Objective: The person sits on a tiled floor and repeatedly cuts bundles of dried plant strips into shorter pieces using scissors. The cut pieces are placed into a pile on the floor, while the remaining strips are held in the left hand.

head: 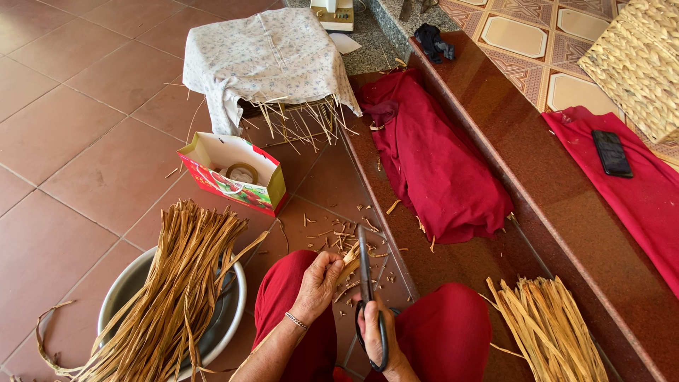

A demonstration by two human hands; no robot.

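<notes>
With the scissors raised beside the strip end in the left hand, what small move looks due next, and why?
Probably closing the scissors on the strip end. The right hand has its grip in the handles, the left hand pinches the strip against the blades, and trimmed scraps litter the floor.

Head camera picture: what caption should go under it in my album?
Left hand holds a tan dried straw strip while the right hand grips long black-handled scissors beside it.

The left hand (317,285) pinches a short dry straw strip (350,258). The right hand (379,338) holds black scissors (366,283), blades up, touching the strip. A metal bowl (127,290) of long straw (177,283) stands left; 1 straw bundle (548,329) lies right.
</notes>
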